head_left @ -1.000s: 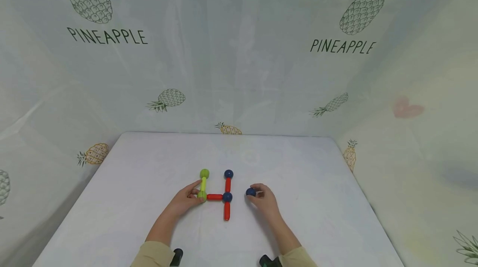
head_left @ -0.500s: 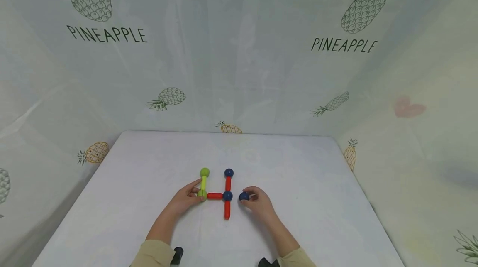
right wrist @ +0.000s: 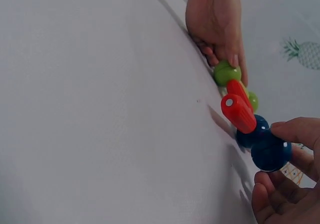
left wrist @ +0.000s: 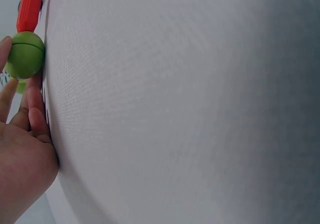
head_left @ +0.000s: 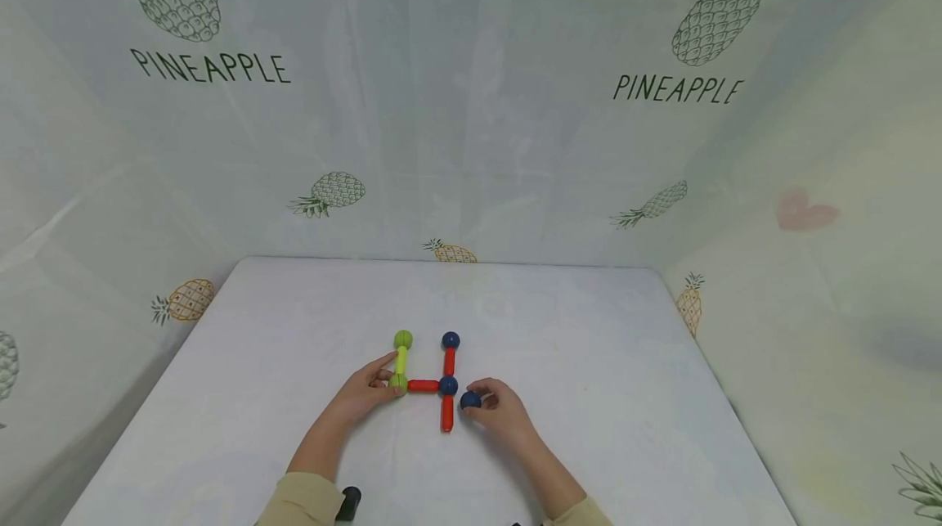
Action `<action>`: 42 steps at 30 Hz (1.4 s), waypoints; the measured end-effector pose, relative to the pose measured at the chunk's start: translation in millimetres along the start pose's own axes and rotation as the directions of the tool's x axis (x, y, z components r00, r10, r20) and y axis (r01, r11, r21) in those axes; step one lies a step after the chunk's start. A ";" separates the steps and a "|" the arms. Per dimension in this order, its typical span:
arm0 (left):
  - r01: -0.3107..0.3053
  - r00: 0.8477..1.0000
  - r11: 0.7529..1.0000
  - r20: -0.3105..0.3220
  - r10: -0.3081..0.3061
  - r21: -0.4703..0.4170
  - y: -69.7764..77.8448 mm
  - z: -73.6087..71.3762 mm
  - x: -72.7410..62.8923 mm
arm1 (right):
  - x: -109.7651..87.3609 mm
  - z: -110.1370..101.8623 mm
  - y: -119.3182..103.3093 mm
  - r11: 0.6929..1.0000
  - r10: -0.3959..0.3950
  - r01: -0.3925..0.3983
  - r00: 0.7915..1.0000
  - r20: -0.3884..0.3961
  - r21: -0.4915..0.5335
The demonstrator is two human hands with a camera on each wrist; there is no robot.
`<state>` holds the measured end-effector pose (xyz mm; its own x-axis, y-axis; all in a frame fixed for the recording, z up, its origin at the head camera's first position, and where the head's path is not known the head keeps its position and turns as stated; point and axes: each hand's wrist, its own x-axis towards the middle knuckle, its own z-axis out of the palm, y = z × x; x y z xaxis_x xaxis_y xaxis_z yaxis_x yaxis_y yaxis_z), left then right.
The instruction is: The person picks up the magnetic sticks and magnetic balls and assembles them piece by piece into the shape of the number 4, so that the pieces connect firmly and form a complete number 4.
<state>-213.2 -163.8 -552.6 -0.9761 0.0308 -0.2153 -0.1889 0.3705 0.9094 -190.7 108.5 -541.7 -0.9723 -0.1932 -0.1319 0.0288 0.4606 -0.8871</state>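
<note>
My left hand (head_left: 362,395) grips the near green ball (head_left: 398,384) of a magnetic stick-and-ball figure lying on the table. From that ball a yellow-green rod (head_left: 401,361) leads to a far green ball (head_left: 402,339), and a red rod (head_left: 423,386) runs across to a blue ball (head_left: 448,385). Another red rod (head_left: 449,362) joins this to a far blue ball (head_left: 450,339). A third red rod (head_left: 446,415) points toward me, its metal tip bare in the right wrist view. Just right of it, my right hand (head_left: 506,413) pinches a loose blue ball (right wrist: 271,153) between thumb and fingers.
The table (head_left: 589,330) has a white cover, and its far edge meets a hanging pineapple-print cloth (head_left: 471,141). A dark object (head_left: 349,503) sits by the left sleeve (head_left: 302,500).
My right hand has carried the blue ball left and toward me, from right of the figure to beside the near red rod. The left hand keeps its grip in place.
</note>
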 end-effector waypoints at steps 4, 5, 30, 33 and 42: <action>-0.010 1.000 1.000 -0.005 0.010 0.003 -0.1 0.1 0.3 | -3.3 2.8 -0.8 1.000 -0.001 0.001 1.000 0.026 0.001; -0.011 1.000 1.000 -0.006 0.011 0.001 -0.1 0.1 0.3 | -4.2 3.4 -0.8 1.000 -0.002 0.002 0.999 0.032 0.001; -0.010 1.000 1.000 0.000 0.010 0.014 1.2 0.1 -0.9 | -24.0 8.5 -2.3 1.000 0.004 -0.001 0.993 0.122 -0.027; -0.012 1.000 1.000 -0.001 0.012 0.018 2.0 0.2 -1.4 | -25.4 9.1 -1.6 0.999 0.005 0.000 0.991 0.131 -0.039; 0.011 1.000 1.000 -0.012 -0.010 0.019 -1.2 1.2 0.8 | -31.5 9.0 -1.9 0.999 0.000 0.008 0.986 0.167 -0.047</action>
<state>-213.6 -163.1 -554.3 -0.9753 0.0154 -0.2203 -0.1972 0.3880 0.9003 -158.0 105.9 -539.9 -0.9199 -0.3350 -0.2038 0.0102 0.4990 -0.8665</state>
